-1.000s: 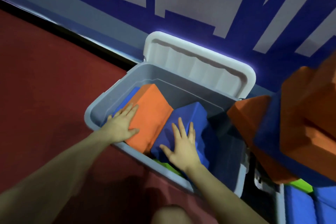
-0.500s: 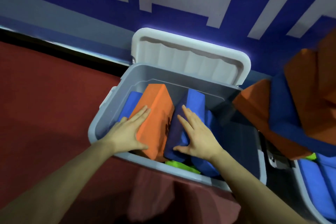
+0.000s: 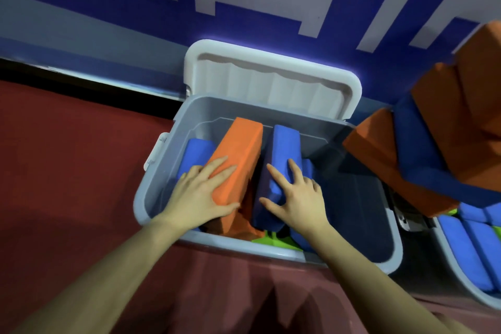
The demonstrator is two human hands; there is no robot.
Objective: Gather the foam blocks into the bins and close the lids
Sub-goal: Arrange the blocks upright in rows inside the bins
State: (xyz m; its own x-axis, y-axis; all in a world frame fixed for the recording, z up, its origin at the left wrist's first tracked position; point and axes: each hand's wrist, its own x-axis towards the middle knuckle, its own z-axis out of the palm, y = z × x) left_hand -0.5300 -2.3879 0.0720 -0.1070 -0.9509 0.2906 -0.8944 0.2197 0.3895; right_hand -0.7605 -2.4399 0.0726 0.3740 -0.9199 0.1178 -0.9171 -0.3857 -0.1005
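The grey bin (image 3: 151,198) stands by the wall, its white lid (image 3: 271,84) propped open. Inside, an orange foam block (image 3: 238,154) and a blue foam block (image 3: 284,149) stand on edge. The left hand (image 3: 198,195) and right hand (image 3: 301,198) press them flat-fingered. They look light and squashy; broad faces seem best to grasp.

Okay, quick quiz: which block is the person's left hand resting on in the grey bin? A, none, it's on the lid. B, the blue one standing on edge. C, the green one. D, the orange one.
D: the left hand lies with straight fingers on the orange block; the right hand is on the blue block.
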